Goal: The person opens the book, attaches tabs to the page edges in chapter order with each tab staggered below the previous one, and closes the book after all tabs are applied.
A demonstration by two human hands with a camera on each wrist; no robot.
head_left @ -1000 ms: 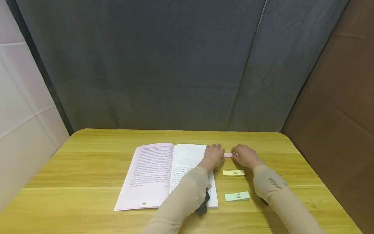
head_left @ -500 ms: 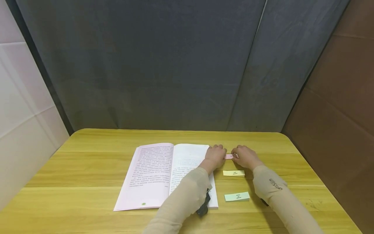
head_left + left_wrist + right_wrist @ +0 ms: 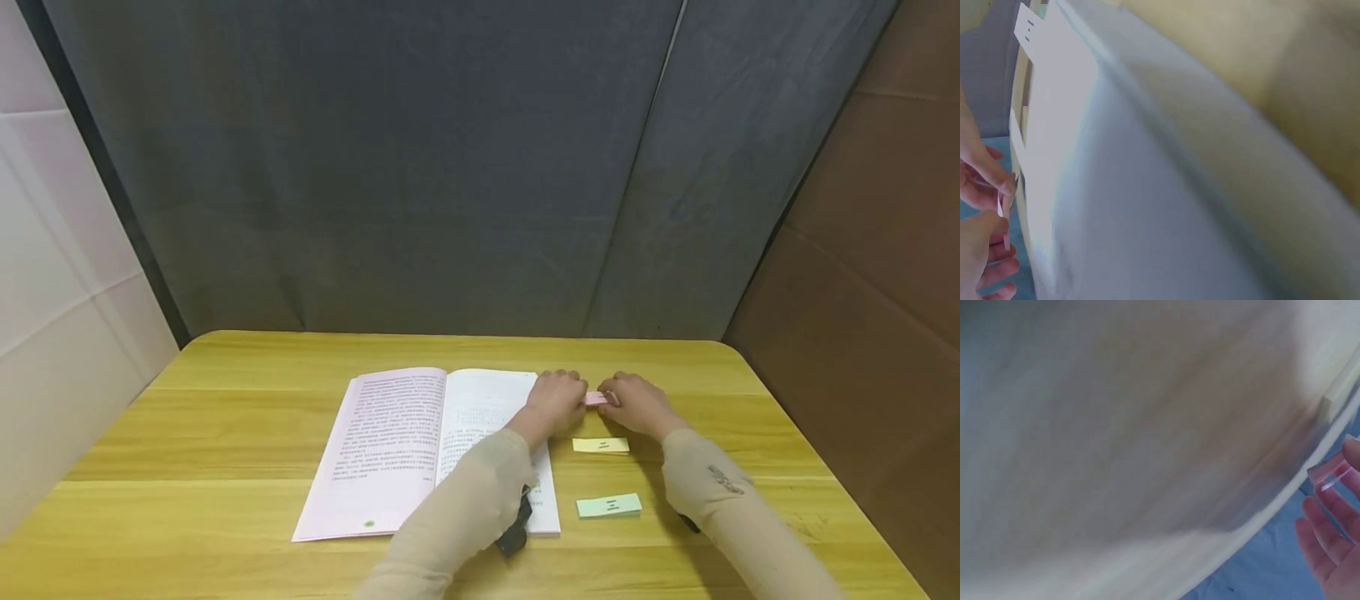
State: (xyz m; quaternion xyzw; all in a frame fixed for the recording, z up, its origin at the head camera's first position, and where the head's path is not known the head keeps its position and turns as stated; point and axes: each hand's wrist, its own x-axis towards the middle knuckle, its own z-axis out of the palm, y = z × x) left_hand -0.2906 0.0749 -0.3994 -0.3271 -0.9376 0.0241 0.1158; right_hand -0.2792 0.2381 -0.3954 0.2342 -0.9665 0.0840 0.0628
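A pink paper strip (image 3: pixel 596 398) spans the gap between my two hands, near the far right corner of an open book (image 3: pixel 386 458). My left hand (image 3: pixel 557 402) pinches one end, its wrist lying across the book's right page. From the other side, my right hand (image 3: pixel 637 402) pinches the strip between thumb and fingers. In the right wrist view the pink strip (image 3: pixel 1329 470) shows a thin edge standing apart below it. Nearer to me lie a yellow strip (image 3: pixel 600 446) and a green strip (image 3: pixel 608 506), both with dark marks.
The wooden table (image 3: pixel 225 433) has rounded far corners. Behind it hangs a dark grey curtain (image 3: pixel 390 167), with a pale panel (image 3: pixel 67 275) on the left and a brown one (image 3: pixel 877 275) on the right. A black strap (image 3: pixel 515 533) hangs under the left sleeve.
My left hand has shifted slightly to the right along with the pink strip, and the right hand has also edged right. The book, yellow strip and green strip stay where they were.
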